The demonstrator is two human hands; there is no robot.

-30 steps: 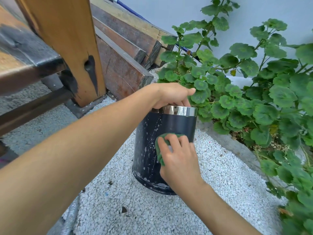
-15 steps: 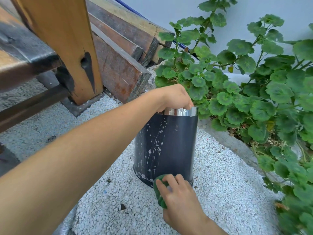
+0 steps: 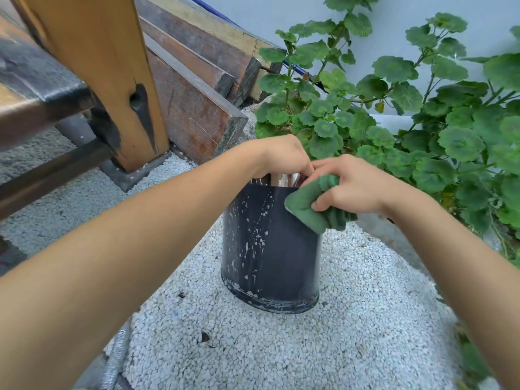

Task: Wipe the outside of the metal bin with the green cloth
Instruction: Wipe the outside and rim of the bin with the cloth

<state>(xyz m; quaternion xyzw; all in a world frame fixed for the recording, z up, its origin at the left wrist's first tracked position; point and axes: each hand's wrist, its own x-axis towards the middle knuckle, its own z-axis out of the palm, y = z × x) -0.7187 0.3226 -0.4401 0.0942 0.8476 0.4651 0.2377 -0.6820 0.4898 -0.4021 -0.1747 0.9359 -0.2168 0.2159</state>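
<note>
Bin stands upright on white gravel, dark wall flecked with white spots, shiny band at the rim. I see my left hand clamped over the near-left rim, fingers curled closed on the edge. My right hand holds the cloth bunched up, fingers closed around it, thumb on top. Cloth presses against the bin's upper right side, just under the shiny band, part of it hanging past the bin's right edge. The two hands touch or nearly touch at the rim; can't tell which. Plant with round green leaves sits right behind and to the right of the bin, leaves close to my right hand. Post of orange wood stands left of the bin, well apart, with stacked planks leaning behind it. Pale wall at the back.
</note>
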